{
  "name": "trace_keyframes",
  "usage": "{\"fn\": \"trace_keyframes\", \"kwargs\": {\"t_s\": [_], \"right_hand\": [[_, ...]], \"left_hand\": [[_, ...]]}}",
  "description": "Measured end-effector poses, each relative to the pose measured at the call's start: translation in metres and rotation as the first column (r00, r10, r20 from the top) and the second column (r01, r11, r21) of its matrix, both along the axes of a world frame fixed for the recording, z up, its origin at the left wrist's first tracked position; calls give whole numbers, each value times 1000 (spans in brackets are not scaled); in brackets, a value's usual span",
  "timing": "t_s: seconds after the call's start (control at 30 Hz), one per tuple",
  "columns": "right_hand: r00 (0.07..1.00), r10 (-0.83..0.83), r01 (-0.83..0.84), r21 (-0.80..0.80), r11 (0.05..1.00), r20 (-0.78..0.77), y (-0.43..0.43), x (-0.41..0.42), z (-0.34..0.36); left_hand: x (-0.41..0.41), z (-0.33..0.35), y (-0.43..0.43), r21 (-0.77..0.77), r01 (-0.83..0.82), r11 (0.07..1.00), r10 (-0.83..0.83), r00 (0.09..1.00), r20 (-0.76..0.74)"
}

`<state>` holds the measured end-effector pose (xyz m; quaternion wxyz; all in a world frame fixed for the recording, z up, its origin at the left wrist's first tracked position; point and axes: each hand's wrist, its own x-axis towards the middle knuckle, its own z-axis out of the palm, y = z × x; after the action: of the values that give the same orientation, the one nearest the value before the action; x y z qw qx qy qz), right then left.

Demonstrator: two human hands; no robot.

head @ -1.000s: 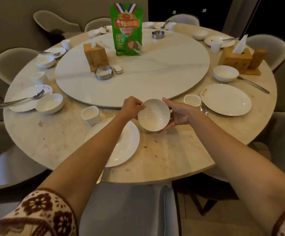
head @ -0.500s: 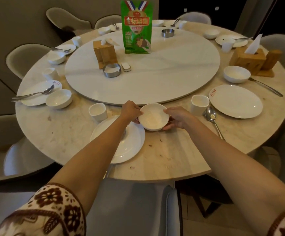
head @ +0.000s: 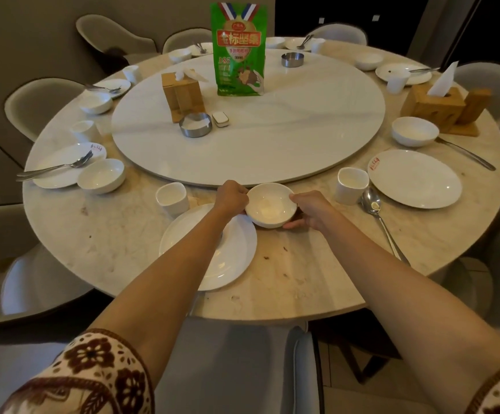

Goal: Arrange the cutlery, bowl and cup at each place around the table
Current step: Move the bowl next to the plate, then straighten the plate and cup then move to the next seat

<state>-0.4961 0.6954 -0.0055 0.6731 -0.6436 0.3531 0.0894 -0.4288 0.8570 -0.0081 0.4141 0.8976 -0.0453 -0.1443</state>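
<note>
Closest in, two patterned sleeves [head: 87,380] framed the shot, and a grey chair [head: 228,369] sat tucked under the edge of the desk [head: 317,273]. Both bare arms reached out over the marble top. The left arm crossed the near plate [head: 237,258], which sat right by the desk's edge.

Just past that plate's far right rim was the bowl [head: 271,204], upright and empty, held from both sides. The left hand [head: 231,198] had its fingers curled against the left rim. The right hand [head: 311,209] had its fingers curled over the right rim, thumb tucked low on the near side. Honestly couldn't tell if the bowl's base was resting on the desk or just off it.

A cup [head: 172,200] stood just left of the left hand. Off to the right stood a second cup [head: 351,185] with a spoon [head: 372,203] just beside it, handle running back toward the desk's edge. Beside those lay the right plate [head: 414,179], red mark on its rim. Over on the left, the left plate [head: 63,180] carried a fork [head: 57,167], with a side bowl [head: 102,174] against its right edge.

Beyond the held bowl, the big white turntable [head: 272,138] filled the middle. On it were a steel ashtray [head: 195,124], a wooden box [head: 181,92] and a tall green bag [head: 238,52]. More settings ringed the far side, too small to make out.
</note>
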Motion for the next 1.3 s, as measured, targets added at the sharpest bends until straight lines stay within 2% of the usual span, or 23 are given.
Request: {"fn": "trace_keyframes", "kwargs": {"t_s": [0.23, 0.37, 0.43, 0.6, 0.7, 0.83, 1.0, 1.3], "right_hand": [[994, -85, 85, -3, 996, -66, 11, -3, -2], [978, -209, 209, 27, 978, -12, 23, -12, -4], [961, -275, 274, 35, 961, 28, 31, -20, -6], [913, -403, 406, -43, 913, 61, 66, -47, -17], [914, -400, 403, -51, 914, 63, 97, -65, -18], [941, -331, 337, -90, 937, 75, 124, -76, -20], [960, -258, 272, -136, 953, 111, 131, -81, -16], [952, -285, 299, -136, 944, 111, 121, -75, -15]], "left_hand": [[-7, 10, 27, -123, 18, 992, -22, 999, -30], [-10, 13, 66, -210, -92, 973, 96, 995, 9], [-17, 12, 86, -196, -137, 971, 149, 988, 47], [-45, 4, 136, -28, -244, 969, 245, 950, 193], [-58, 1, 158, 49, -300, 953, 286, 938, 196], [-66, -4, 169, 82, -331, 940, 326, 943, 71], [-63, -7, 174, 62, -309, 949, 309, 951, 8], [-58, -8, 166, 34, -310, 950, 310, 951, 6]]}}
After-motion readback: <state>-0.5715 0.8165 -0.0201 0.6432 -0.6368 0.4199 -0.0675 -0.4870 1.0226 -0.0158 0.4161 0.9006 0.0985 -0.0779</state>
